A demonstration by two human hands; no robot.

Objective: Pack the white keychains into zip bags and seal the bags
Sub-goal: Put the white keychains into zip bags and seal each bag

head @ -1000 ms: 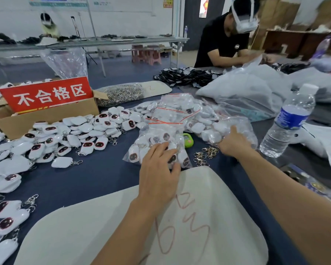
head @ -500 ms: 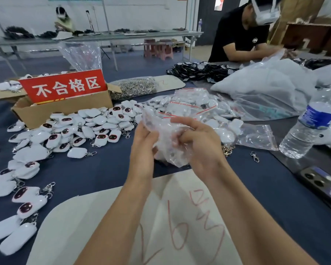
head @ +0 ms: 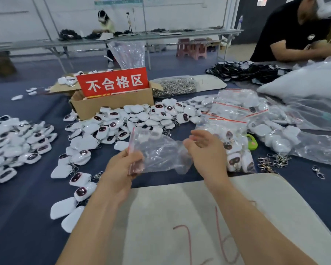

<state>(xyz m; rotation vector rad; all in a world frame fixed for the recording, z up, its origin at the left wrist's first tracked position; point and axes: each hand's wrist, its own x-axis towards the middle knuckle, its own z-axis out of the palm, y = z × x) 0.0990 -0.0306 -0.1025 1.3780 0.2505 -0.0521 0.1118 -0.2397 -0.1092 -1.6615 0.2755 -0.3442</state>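
An empty clear zip bag (head: 159, 150) with a red seal strip hangs above the table, held by my left hand (head: 122, 167), which pinches it at the strip end. Just right of the bag hovers my right hand (head: 204, 150), fingers loosely spread; whether it touches the plastic is unclear. Several white keychains (head: 134, 119) with dark red windows lie heaped on the blue tablecloth behind and left of the bag. To the right lie filled zip bags (head: 237, 119) of keychains.
A cardboard box (head: 111, 104) with a red sign stands behind the heap. A beige board (head: 180, 217) with red writing lies under my forearms. Loose metal clasps (head: 273, 163) and a green item (head: 252, 142) lie at right. A person sits at the far right.
Both hands lifted an empty bag from the pile of bags at right. The left hand now holds it at the seal and the right hand has let go and opened.
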